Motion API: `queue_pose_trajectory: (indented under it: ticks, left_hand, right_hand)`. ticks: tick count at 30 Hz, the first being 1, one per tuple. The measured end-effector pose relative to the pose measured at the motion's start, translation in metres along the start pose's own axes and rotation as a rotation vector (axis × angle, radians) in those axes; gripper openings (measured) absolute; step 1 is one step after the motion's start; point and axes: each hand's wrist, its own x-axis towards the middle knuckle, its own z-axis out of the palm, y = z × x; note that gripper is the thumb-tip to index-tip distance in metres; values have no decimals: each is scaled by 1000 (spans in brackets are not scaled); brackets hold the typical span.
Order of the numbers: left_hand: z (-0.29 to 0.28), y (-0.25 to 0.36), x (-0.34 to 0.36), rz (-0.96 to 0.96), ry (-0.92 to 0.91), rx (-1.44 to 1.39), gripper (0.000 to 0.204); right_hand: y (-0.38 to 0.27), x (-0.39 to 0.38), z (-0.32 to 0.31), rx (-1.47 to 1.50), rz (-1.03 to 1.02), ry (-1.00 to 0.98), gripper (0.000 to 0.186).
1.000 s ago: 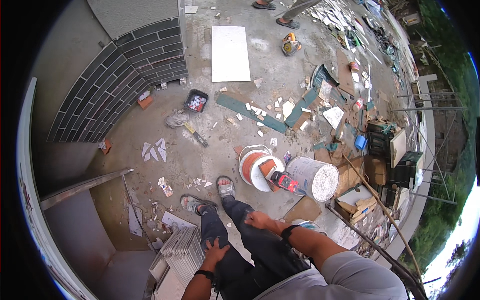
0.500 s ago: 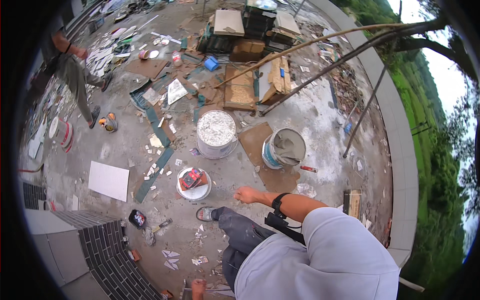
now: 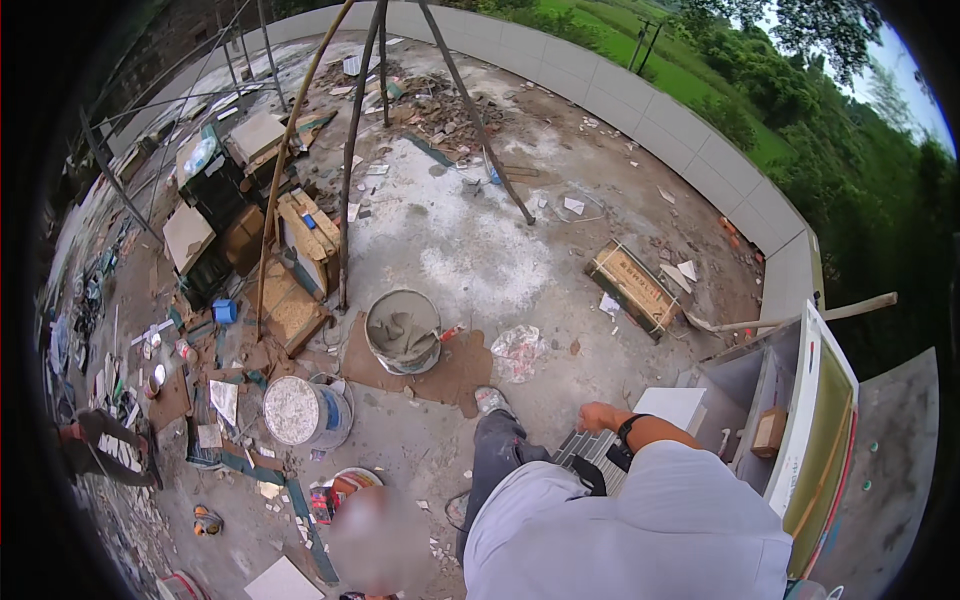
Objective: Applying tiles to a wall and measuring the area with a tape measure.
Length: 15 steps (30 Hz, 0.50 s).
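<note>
At the far left, a yellow power tool [image 3: 207, 520] has been left on the floor, apart from the buckets. A bucket with a white-crusted top [image 3: 292, 410] is stood near the centre. By it, a mortar bucket [image 3: 402, 325] is set on a flattened cardboard sheet [image 3: 462, 368], presumably so that drips are caught; a red-handled tool [image 3: 453, 331] is laid just beside, probably kept within reach. No left hand can be made out; part of the lower edge is blurred, so its grip cannot be told. The right hand [image 3: 597, 416] is held low with fingers seemingly curled; nothing is seen in it, but whether it is closed on anything cannot be told. It is nearest to a stack of grey strip tiles [image 3: 587, 448], probably piled there to be handy; contact cannot be confirmed. Beyond, a long carton [image 3: 635, 287] is bound with straps, likely to keep its contents together.
</note>
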Motion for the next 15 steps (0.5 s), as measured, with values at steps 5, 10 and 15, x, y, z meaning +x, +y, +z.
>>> queue_pose_trajectory:
  ticks: [5, 10, 15]
  left_hand:
    - [-36, 178, 114, 124, -29, 109, 28]
    - [-17, 367, 205, 196, -69, 188, 28]
    - [3, 509, 264, 221, -177, 310, 28]
  right_hand:
    - [39, 21, 1, 235, -63, 49, 45]
    - [123, 68, -36, 358, -73, 126, 37]
    - [199, 113, -109, 225, 15, 332, 34]
